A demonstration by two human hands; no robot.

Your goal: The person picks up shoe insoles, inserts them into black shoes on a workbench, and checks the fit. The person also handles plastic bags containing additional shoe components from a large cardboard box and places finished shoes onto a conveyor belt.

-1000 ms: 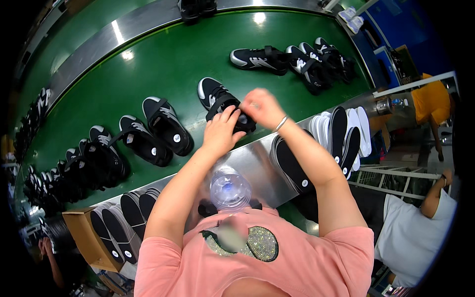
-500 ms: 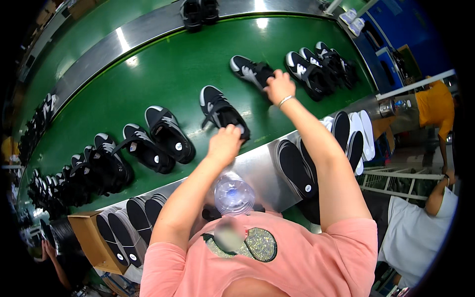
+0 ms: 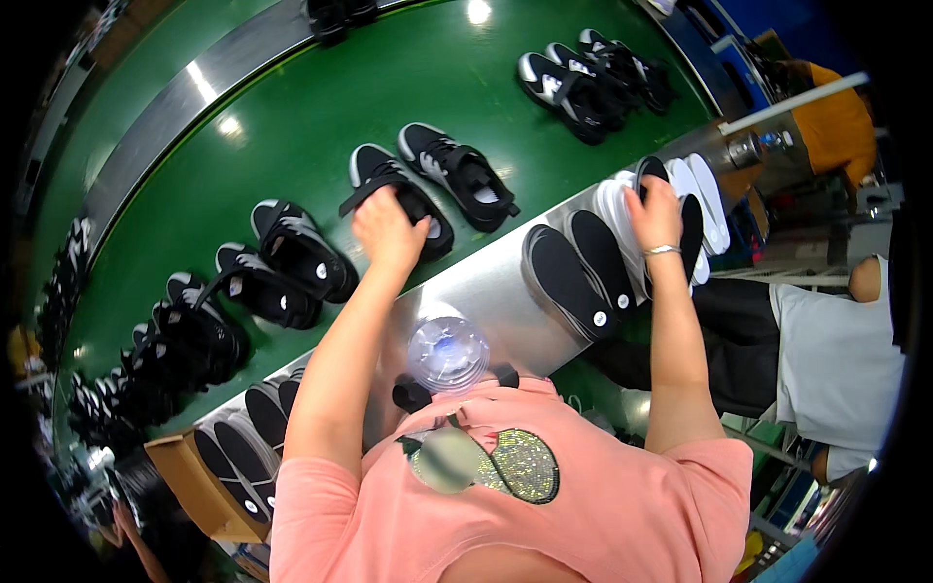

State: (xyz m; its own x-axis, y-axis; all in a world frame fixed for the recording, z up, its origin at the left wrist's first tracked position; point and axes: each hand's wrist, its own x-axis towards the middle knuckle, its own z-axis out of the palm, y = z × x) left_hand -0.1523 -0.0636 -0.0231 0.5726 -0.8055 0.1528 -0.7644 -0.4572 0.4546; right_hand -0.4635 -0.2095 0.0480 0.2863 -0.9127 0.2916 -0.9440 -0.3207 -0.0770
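Left hand [image 3: 386, 229] — shoe [image 3: 423, 205], right hand [image 3: 657, 216] — insole [image 3: 652, 168]

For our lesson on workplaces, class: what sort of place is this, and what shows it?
Most likely a shoe factory's production line: many matching black-and-grey shoes are lined up along a long green surface, and stacks of black insoles lie on its metal edge.
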